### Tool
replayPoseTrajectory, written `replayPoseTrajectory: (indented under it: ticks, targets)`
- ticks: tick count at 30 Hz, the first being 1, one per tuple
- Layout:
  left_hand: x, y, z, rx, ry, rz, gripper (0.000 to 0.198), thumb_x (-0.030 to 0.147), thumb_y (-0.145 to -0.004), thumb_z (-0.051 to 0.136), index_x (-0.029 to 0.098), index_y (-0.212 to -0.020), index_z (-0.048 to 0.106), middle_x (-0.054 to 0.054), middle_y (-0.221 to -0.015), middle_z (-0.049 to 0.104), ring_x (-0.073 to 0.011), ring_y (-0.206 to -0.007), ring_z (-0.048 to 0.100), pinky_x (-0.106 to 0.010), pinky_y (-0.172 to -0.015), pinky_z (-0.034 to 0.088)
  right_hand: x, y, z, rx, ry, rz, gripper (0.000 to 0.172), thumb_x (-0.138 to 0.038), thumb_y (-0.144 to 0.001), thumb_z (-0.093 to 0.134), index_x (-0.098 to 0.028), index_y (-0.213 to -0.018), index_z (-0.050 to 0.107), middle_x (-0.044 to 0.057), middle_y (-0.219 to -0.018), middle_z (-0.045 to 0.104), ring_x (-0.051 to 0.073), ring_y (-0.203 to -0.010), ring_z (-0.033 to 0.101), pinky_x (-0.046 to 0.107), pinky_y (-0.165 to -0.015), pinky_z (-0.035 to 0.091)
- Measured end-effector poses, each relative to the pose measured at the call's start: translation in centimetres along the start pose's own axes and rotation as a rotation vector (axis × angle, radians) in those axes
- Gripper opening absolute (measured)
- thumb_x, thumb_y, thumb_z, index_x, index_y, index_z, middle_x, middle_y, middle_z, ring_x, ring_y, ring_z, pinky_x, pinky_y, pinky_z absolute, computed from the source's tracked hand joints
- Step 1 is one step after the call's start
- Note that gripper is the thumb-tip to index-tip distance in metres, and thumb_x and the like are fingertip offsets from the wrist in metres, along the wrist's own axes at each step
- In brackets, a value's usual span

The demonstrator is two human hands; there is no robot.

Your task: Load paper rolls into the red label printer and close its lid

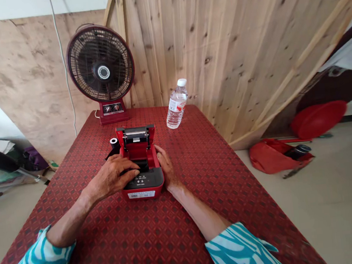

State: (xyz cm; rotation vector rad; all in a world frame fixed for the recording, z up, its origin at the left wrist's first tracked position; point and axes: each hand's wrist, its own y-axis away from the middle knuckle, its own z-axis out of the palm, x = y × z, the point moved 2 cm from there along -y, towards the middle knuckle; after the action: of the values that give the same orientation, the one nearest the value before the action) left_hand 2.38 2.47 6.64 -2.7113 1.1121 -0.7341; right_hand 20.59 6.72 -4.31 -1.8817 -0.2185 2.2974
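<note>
A small red printer [143,183] with its lid raised sits in the middle of the red patterned table [201,180]. My left hand [114,176] lies over the printer's left side, its fingers curled down into the open black bay. My right hand [166,165] rests flat against the printer's right side, fingers stretched along the casing. A black roll [114,143] stands just behind the printer at its left, beside my left hand.
A dark red table fan [101,68] stands at the table's far edge against a plywood wall. A clear water bottle [176,105] stands to the right of it. On the floor at right lie a red bag [275,156] and red basin [318,118].
</note>
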Motion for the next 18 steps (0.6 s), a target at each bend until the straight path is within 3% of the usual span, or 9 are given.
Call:
replayPoseTrajectory:
  ticks: [8,14,18]
  targets:
    - [0.6,1.3,-0.3,0.117,-0.026,0.089,0.018,0.026,-0.094,0.054,0.025,-0.095,0.072,-0.002,-0.096,0.073,-0.0162,-0.094,0.066,-0.043,-0.110,0.030,0.1,0.0,0.0,0.002,-0.007,0.007,0.051,-0.060,-0.085,0.051,-0.027,-0.124,0.059,0.002,-0.135,0.060,0.022,-0.127,0.053,0.040,-0.112,0.037]
    - [1.7,2.2,-0.4,0.135,-0.057,0.148,0.017,0.025,-0.093,0.056,0.025,-0.094,0.073,-0.002,-0.093,0.070,-0.0160,-0.092,0.063,-0.044,-0.112,0.026,-0.1,0.1,0.0,0.050,0.014,0.047,0.056,-0.061,-0.083,0.053,-0.025,-0.125,0.059,0.005,-0.132,0.062,0.023,-0.123,0.056,0.041,-0.108,0.042]
    - [2.1,2.5,-0.2,0.129,-0.062,0.145,0.019,0.027,-0.094,0.054,0.025,-0.099,0.073,-0.003,-0.095,0.069,-0.0164,-0.091,0.062,-0.046,-0.111,0.028,-0.2,-1.7,0.3,0.033,-0.022,0.043,0.056,-0.062,-0.087,0.048,-0.027,-0.130,0.055,0.005,-0.134,0.060,0.022,-0.122,0.056,0.041,-0.103,0.045]
